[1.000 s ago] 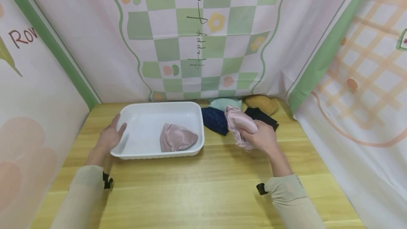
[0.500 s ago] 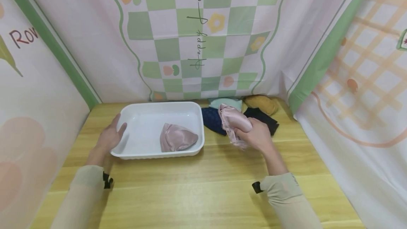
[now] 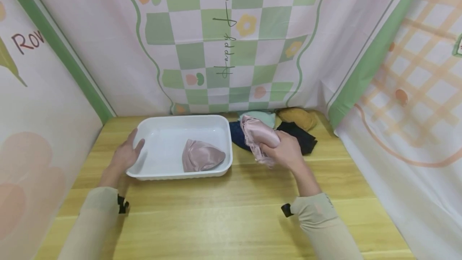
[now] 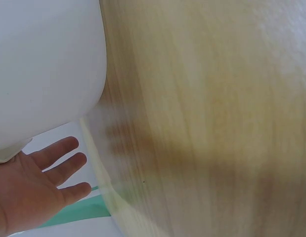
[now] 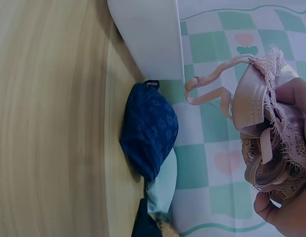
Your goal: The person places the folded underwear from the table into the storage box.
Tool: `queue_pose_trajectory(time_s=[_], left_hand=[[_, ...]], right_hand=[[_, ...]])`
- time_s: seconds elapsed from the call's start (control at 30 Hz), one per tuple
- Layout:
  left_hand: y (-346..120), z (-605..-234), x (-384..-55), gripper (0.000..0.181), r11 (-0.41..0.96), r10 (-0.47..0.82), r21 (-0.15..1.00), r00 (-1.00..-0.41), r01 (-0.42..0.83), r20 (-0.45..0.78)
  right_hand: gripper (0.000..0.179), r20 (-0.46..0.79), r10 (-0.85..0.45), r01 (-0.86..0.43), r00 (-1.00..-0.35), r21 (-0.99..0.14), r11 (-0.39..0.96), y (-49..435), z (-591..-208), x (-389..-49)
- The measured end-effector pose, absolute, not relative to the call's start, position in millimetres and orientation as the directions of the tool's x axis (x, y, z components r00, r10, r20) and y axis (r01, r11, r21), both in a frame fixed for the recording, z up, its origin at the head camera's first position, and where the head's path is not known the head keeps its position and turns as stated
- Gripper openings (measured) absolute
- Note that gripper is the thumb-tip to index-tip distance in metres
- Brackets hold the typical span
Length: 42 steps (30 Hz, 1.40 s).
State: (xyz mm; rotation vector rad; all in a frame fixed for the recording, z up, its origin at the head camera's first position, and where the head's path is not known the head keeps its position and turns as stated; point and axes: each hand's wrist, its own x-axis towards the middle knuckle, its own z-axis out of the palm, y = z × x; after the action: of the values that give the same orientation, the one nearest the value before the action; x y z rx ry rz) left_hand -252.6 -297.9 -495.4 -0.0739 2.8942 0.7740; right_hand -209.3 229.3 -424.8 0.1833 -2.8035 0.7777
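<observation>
Jutting forward and leftward from the right hand (image 3: 288,151), the lace-trimmed pink satin bra (image 3: 260,132) is gripped between thumb and fingers above the table (image 3: 216,220), its long axis slanting toward the far left, a strap (image 5: 225,102) looping free. The navy bra (image 5: 148,131) lies just beyond it. Near on its left stands the white tray (image 3: 159,143); inside, a second pink bra (image 3: 202,156) points its tapered end right. The left hand (image 3: 124,155), farther off, rests at the tray's left edge, fingers spread.
</observation>
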Motion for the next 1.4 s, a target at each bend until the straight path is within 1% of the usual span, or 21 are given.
queue_pose_trajectory(time_s=[0.37,0.53,0.67,0.93,1.23,1.4], left_hand=[[-298.0,-495.8,-252.7,0.08,0.862,-0.022,0.495,-0.985,-0.104,-0.169],[-298.0,-494.7,-252.4,0.081,0.86,-0.022,0.499,-0.983,-0.111,-0.182],[-297.8,-494.6,-251.8,0.08,0.86,-0.017,0.499,-0.984,-0.105,-0.177],[-298.3,-494.3,-251.3,0.08,0.865,-0.009,0.494,-0.988,-0.084,-0.154],[-297.5,-492.9,-250.9,0.079,0.862,-0.016,0.497,-0.985,-0.1,-0.171],[-296.1,-491.7,-250.9,0.079,0.862,-0.019,0.497,-0.985,-0.104,-0.173]], right_hand=[[0.039,0.257,-0.063,-0.19,-0.964,-0.507,0.84,226.0,-424.2,-208.7],[0.039,0.235,-0.072,-0.186,-0.969,-0.51,0.84,223.9,-424.5,-208.7],[0.04,0.226,-0.075,-0.186,-0.971,-0.523,0.832,220.9,-425.2,-208.6],[0.039,0.248,-0.093,-0.213,-0.964,-0.519,0.828,217.0,-428.2,-209.8],[0.04,0.228,-0.092,-0.202,-0.969,-0.522,0.829,207.7,-426.2,-210.4],[0.039,0.228,-0.114,-0.22,-0.967,-0.522,0.824,201.1,-425.8,-213.3]])
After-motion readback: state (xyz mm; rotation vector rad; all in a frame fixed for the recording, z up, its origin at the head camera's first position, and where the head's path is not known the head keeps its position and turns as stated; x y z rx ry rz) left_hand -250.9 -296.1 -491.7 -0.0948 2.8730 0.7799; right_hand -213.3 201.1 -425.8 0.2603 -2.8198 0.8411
